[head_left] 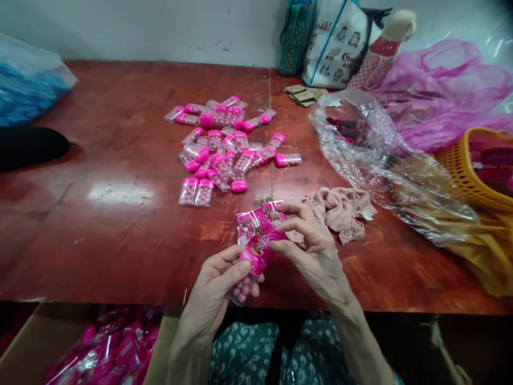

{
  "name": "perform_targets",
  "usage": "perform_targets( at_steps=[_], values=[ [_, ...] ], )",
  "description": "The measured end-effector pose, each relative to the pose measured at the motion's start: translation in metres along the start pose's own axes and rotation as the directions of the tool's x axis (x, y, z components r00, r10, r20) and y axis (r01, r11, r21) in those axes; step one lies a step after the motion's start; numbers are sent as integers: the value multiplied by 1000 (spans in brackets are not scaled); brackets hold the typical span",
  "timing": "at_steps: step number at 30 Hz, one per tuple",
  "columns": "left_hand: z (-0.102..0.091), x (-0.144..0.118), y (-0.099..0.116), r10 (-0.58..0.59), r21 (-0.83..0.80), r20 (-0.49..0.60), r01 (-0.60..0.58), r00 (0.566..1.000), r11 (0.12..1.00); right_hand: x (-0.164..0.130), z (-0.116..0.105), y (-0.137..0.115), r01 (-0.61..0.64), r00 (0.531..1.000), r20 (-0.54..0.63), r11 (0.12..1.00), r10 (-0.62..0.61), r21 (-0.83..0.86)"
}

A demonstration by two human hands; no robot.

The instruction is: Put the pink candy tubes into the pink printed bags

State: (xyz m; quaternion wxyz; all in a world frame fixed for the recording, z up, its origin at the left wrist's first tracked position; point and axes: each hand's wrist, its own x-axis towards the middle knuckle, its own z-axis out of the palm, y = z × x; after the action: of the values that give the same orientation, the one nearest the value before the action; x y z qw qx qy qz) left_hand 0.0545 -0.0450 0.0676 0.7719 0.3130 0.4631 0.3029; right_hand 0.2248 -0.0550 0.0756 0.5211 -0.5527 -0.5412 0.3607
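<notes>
Head view showed a clear plastic tube of pink candy balls with a pink cap [249,270] held over the near edge of the red-brown wooden table [120,230]. The tube's lower end was gripped by the left hand [218,289], its fingers curled snugly about it. The right hand [315,251] was pinched narrowly on a pink printed wrapper sleeve [260,224] at the capped end, with 3 fingers arched above. A heap of like pink-capped tubes [224,147] lay near the table's middle, well apart from the hands. A crumpled beige cloth [340,208] lay just beside the right hand, and a clear plastic bag [377,155] sprawled toward the right edge. Judged from the grip, the thin sleeve could be torn or crumpled if pulled askew, and the tube could be dropped past the near edge.
</notes>
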Motion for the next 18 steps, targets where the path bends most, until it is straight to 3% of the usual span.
perform_targets(
  at_steps=[2,4,7,9,12,15,18],
  values=[
    [1,0,0,34,47,-31,-33,999,998,-1,4,2,-16,999,-43,999,18,29],
    [3,1,-1,55,50,-63,-52,997,997,-5,9,4,-45,985,-157,986,70,160],
    [6,6,-4,120,-51,-172,-130,978,990,-21,23,8,-164,923,-293,944,249,285],
    [8,10,-7,183,-150,-266,-228,946,962,-34,37,11,-260,926,-202,927,318,269],
    [11,14,-10,236,-260,-363,-341,901,903,-47,60,15,-304,951,18,929,308,211],
    [12,12,-11,260,-278,-412,-392,873,877,-47,73,15,-304,953,38,938,302,166],
    [11,10,-8,293,-270,-398,-416,870,868,-42,73,11,-306,952,41,938,303,164]
  ],
)
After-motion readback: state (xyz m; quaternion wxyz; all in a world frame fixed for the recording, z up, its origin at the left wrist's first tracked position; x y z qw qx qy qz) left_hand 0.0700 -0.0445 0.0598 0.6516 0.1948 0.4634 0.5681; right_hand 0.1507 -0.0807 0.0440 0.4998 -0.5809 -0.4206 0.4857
